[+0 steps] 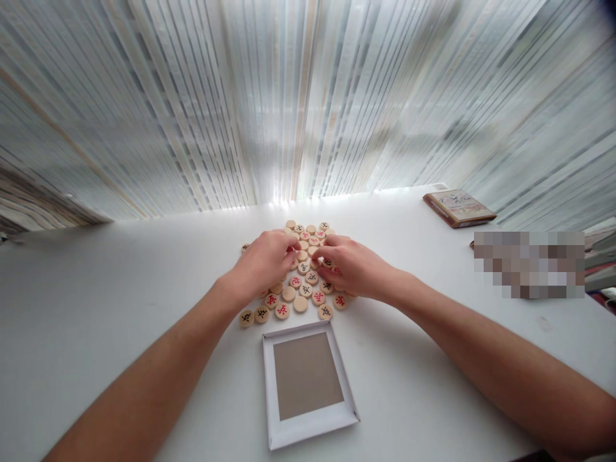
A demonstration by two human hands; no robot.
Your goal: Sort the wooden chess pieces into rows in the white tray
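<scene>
Round wooden Chinese chess pieces (300,304) lie in a loose cluster on the white table. Some show red or black characters and others are blank side up. My left hand (269,260) reaches over the cluster's left side, its bent thumb and forefinger apart, close to the pieces. On the opposite side my right hand (353,263) bends down over the pieces, with a gap between thumb and forefinger. A piece lies near those fingertips; whether they touch it I cannot tell. Both hands cover part of the cluster.
An open white box tray (332,414) with a brown-grey bottom lies in front of the pieces. A brown-edged box (459,206) with a picture lid sits at the back right, near a blurred-out object. Striped curtains (269,96) hang behind the table (120,276).
</scene>
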